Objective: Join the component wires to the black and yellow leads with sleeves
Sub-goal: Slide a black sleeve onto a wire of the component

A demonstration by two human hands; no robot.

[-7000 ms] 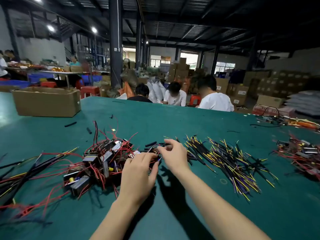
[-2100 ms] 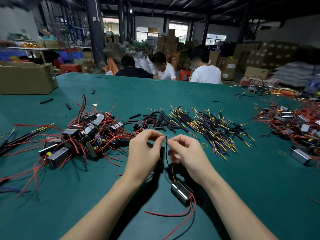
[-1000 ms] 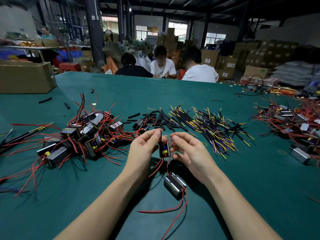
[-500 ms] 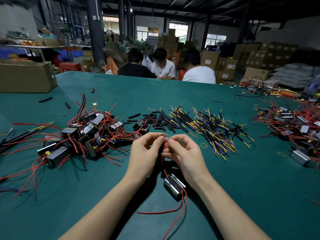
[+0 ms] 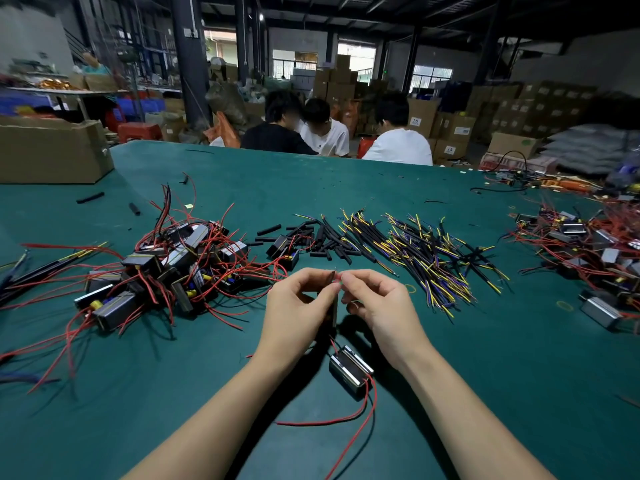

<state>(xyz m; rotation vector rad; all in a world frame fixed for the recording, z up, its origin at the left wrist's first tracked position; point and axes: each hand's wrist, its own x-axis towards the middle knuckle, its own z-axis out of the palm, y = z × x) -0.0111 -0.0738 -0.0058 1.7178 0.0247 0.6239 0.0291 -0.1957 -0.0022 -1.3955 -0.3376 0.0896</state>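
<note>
Since half a second ago, little has been shifted: both hands have been kept raised over the green table [image 5: 450,358], fingertips still drawn together, and the component on the cloth has stayed where it was.

The left hand [image 5: 294,306] is curled, thumb and forefinger pinched on a thin dark wire end at the point where the two hands meet. The right hand [image 5: 377,303] is curled likewise, its thumb and forefinger pinched on the same small junction – what exactly is pressed between them is too small to be told. A dark lead or sleeve [image 5: 334,311] is seen hanging straight down from the pinch, between the two palms.

Below the hands, just beside the right wrist, a boxy metal component [image 5: 349,370] is laid on the table, apart from both grips. A red wire [image 5: 332,344] is run up from it toward the fingers; two more red wires [image 5: 346,419] are trailed from it toward the near edge.

Beyond the hands, a pile of black and yellow leads [image 5: 426,261] is spread to the right, loose black sleeves [image 5: 325,237] at the middle, and a heap of components with red wires [image 5: 166,268] to the left – all well apart from the grip.
</note>
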